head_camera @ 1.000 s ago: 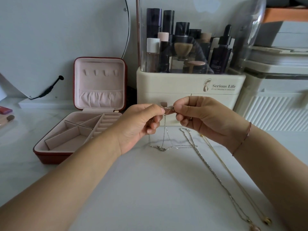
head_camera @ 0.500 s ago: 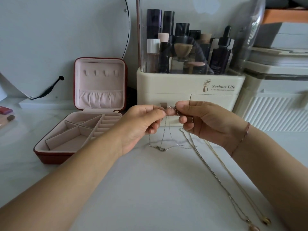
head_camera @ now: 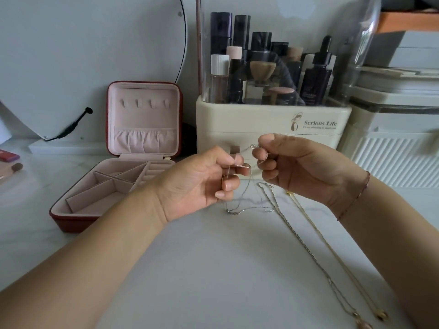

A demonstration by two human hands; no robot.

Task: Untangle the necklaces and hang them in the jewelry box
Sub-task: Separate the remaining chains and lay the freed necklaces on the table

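Standing open at nine o'clock, the red, pink-lined jewelry box is seen with bare hooks. At centre, the left hand and the right hand are pinched on a thin silver chain necklace; untangling is judged underway, gentle teasing apart being called for.

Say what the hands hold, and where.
Both the left hand and right hand pinch the thin silver necklace at its raised top, seemingly near the clasp.

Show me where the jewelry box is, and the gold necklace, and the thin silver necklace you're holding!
jewelry box (head_camera: 145, 117), head view, on the pink lining of its open lid.
gold necklace (head_camera: 332, 250), head view, on the middle of its chain.
thin silver necklace (head_camera: 234, 212), head view, on the bottom of its hanging loop.
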